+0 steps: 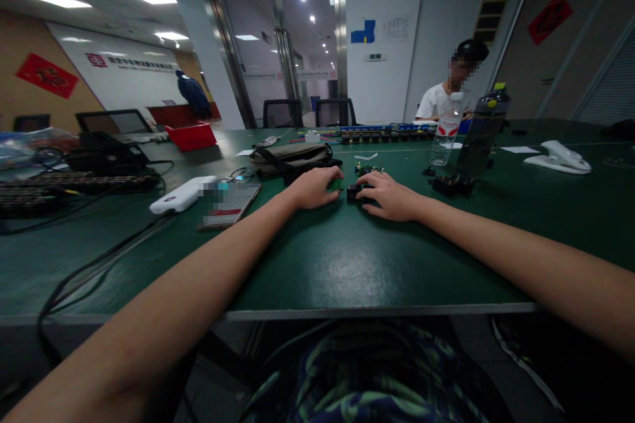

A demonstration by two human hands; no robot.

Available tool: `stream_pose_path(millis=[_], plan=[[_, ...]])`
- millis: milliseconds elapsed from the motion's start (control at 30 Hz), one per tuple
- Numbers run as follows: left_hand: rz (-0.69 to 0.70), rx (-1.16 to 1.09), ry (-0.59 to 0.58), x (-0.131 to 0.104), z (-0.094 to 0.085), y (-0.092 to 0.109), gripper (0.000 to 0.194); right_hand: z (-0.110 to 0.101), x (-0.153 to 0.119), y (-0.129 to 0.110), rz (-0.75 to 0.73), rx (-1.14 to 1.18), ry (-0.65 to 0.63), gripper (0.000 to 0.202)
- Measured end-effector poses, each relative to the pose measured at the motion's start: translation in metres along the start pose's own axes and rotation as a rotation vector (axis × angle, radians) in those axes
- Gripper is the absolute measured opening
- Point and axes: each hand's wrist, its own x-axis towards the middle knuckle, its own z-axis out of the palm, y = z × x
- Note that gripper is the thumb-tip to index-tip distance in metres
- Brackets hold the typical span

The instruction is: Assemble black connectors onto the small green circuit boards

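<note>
Seemingly, small-part handling in hand: left hand (315,189) grips green board (337,184), near worktop (347,264) middle; right hand (389,196) at black part (352,193), grip unclear. Next move likely calls for light, steady fingertips.

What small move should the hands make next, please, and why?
Probably ease the left hand, with its green board, slightly toward the black part at the right hand: both pieces are near each other, yet a narrow gap shows.
</note>
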Motion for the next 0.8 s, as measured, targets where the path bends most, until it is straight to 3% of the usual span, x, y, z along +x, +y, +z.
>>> stream_pose_path(millis=[800], plan=[[0.012, 0.0, 0.014, -0.0002, 0.0019, 0.0052, 0.037, 0.0022, -0.0001, 0.0008, 0.032, -0.009, -0.011, 0.032]])
